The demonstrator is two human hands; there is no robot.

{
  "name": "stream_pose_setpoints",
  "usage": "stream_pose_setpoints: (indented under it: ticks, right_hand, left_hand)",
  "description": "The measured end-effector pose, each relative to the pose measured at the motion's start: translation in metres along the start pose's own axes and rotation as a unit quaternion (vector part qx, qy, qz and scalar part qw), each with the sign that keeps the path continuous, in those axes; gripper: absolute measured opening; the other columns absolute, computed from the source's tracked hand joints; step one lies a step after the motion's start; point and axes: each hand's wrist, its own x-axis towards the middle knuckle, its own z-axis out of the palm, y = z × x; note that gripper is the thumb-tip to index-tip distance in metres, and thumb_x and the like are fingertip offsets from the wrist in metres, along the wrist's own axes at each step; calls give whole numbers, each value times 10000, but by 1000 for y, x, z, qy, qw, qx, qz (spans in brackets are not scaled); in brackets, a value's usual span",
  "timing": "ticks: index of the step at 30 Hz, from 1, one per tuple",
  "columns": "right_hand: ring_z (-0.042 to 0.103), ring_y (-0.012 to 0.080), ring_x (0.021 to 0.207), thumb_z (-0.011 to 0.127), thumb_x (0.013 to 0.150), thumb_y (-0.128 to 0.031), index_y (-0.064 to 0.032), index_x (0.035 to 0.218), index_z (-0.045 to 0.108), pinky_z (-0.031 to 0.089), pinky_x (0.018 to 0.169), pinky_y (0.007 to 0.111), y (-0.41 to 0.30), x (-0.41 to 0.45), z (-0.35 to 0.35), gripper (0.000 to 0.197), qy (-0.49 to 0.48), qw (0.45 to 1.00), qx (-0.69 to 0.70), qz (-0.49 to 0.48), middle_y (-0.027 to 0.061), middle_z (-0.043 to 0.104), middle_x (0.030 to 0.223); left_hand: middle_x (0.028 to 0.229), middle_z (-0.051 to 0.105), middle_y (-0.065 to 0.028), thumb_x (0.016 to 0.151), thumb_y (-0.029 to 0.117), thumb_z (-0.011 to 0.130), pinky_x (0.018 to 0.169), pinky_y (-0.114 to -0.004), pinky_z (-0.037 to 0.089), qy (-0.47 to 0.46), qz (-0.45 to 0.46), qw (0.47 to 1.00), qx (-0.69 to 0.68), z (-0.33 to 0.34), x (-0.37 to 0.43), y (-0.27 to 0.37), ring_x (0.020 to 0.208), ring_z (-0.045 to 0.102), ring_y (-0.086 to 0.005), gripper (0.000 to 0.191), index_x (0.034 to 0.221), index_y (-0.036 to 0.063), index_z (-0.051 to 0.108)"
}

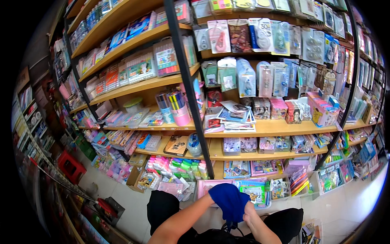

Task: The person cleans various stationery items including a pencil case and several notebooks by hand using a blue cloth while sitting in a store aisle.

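Observation:
A dark blue cloth [229, 199] is bunched between my two arms, above the floor and in front of the lowest goods. My left forearm [186, 218] reaches up to it from the left, and the left hand is hidden by the fabric. At the cloth's right edge, my right hand [249, 213] grips the fabric, with its fingers partly covered. Just beyond the cloth are a pink tray [203, 185] and a clear plastic bin [268, 205] holding a bright green packet [253, 193]. My black-clad knees show on either side.
Wooden shelves [283, 129] on black metal posts [186, 67] rise ahead, filled with stationery. Blister packs [262, 36] hang on hooks. Open bins [317, 192] and a cardboard box [134, 183] stand low down. A red plastic stool [71, 166] and a dustpan [112, 207] are at left.

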Motion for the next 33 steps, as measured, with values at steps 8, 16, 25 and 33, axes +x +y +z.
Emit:
stream_pose_setpoints:
  ticks: [8,16,25,33]
  right_hand:
    - [544,260,880,339,810,-559,-23,987,515,445,772,408,-42,-48,4,592,2,991,131,38,129,564,968]
    - [538,250,897,424,837,-366,8,976,503,445,767,375,-104,-110,14,406,-74,806,-432,-397,140,560,951]
    - [476,270,1028,369,861,-240,-7,1124,449,344,934,384,-87,-77,40,361,-102,958,206,-171,146,482,1144]
    - [533,299,671,621,651,-235,-71,812,530,421,579,345,-111,-38,69,247,194,512,-742,-385,135,555,733]
  left_hand:
    - [922,587,-72,811,319,494,717,-310,455,251,-514,540,-618,44,-65,6,808,566,-207,359,1066,66,501]
    - [857,597,-71,813,273,488,598,-252,486,188,-602,604,-487,70,-112,-20,690,581,-149,274,999,75,513]
    - [838,595,-64,824,260,480,601,-255,470,190,-600,643,-436,71,-113,-4,693,569,-141,249,961,55,522]
    - [729,573,-59,820,253,494,478,-242,446,181,-618,634,-429,90,-130,-18,566,542,-126,216,841,39,518]
